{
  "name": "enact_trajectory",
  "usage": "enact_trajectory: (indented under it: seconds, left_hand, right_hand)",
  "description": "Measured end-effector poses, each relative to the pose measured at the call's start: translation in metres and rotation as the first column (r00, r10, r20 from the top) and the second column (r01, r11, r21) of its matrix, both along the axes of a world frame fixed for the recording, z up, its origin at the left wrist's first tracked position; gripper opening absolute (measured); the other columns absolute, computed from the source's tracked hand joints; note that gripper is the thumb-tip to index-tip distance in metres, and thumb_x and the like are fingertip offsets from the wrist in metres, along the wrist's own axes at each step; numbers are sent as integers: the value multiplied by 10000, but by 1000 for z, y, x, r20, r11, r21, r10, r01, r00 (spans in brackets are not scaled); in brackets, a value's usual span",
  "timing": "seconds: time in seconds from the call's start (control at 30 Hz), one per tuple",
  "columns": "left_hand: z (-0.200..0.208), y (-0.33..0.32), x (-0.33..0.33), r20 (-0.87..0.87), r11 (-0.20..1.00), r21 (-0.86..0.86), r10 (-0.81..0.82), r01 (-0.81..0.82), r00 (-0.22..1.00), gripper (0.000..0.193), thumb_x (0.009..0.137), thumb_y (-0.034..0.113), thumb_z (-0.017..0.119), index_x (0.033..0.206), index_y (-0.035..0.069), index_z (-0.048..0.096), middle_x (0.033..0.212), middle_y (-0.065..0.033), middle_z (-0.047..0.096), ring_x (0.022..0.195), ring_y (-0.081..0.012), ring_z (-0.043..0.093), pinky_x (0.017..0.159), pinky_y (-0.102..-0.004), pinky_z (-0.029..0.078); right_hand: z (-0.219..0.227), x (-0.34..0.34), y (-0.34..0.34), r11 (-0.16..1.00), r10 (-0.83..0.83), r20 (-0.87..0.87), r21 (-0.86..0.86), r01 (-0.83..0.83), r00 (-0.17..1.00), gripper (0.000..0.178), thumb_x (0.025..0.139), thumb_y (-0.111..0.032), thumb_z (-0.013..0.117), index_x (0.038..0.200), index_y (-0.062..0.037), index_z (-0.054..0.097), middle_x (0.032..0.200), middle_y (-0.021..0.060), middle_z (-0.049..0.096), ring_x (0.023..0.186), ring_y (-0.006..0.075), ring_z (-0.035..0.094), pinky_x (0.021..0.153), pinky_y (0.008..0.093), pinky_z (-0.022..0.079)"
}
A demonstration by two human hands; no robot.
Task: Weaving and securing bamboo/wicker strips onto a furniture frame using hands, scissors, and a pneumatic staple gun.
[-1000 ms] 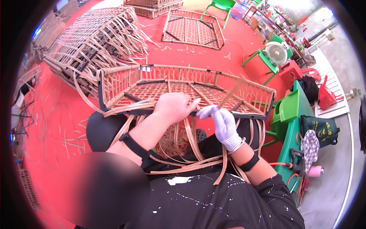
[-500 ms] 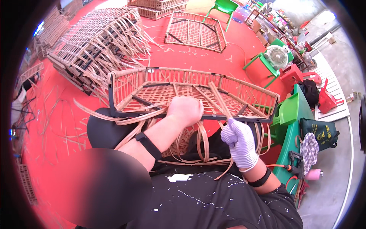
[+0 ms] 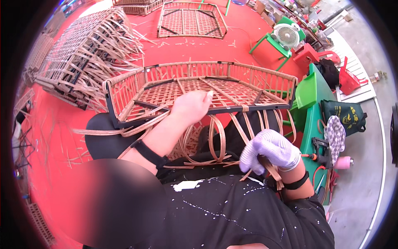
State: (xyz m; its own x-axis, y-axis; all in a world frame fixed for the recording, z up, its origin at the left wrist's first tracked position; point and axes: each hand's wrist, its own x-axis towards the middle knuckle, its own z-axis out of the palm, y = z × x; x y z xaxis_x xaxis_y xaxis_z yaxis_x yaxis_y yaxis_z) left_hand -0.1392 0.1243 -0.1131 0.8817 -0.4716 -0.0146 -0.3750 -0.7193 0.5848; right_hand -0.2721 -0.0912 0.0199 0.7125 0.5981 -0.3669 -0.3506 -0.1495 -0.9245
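A tray-shaped wicker basket (image 3: 199, 87) with a slatted wall and a lattice base lies tilted before me, its black front bar (image 3: 226, 109) towards my body. My bare left hand (image 3: 192, 106) is closed in a fist over that bar, left of the middle; what its fingers hold is hidden. My right hand (image 3: 271, 151), in a striped pale glove, is wrapped round flat rattan strips (image 3: 238, 124) below the bar, near my chest. Strip ends (image 3: 273, 174) stick out under the glove. Looped loose strips (image 3: 217, 139) hang from the bar between my hands.
A stack of unfinished woven baskets (image 3: 87, 54) stands at left on the red floor. Another tray-like basket (image 3: 190, 23) lies farther ahead. At right are a green chair with a white fan (image 3: 286, 36), red stools (image 3: 350, 76), a green bag (image 3: 346, 116) and a green table (image 3: 309, 141).
My right hand has pulled strips from above the front bar down towards my chest. They now pass below the bar. My left hand stays near the bar, while the whole view has shifted slightly.
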Motion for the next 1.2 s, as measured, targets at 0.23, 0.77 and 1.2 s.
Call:
enact_trajectory:
  seconds: [0.23,0.77,1.2]
  left_hand:
    - [-13,14,2,144,1000,22,-19,16,989,435,1059,372,450,961,31,701,994,-192,716,989,-367,697,884,-499,547]
    - [-23,8,1,345,999,-27,-17,28,938,372,1028,320,531,846,44,702,831,-155,699,805,-344,700,739,-460,560]
    - [-12,3,0,242,989,98,88,-115,966,412,999,315,532,778,8,695,814,-203,708,786,-393,715,760,-507,572]
  right_hand:
    - [-100,25,9,671,361,746,-624,400,559,482,914,-132,690,1383,-96,585,917,122,694,761,289,697,693,374,563]
    - [-115,52,10,909,-192,864,-23,417,466,284,1060,-219,554,1026,5,724,982,134,714,925,288,703,888,410,545]
    - [-58,31,49,797,-586,-39,151,585,809,593,1099,-312,432,530,-156,373,500,-27,293,496,127,289,554,315,267]
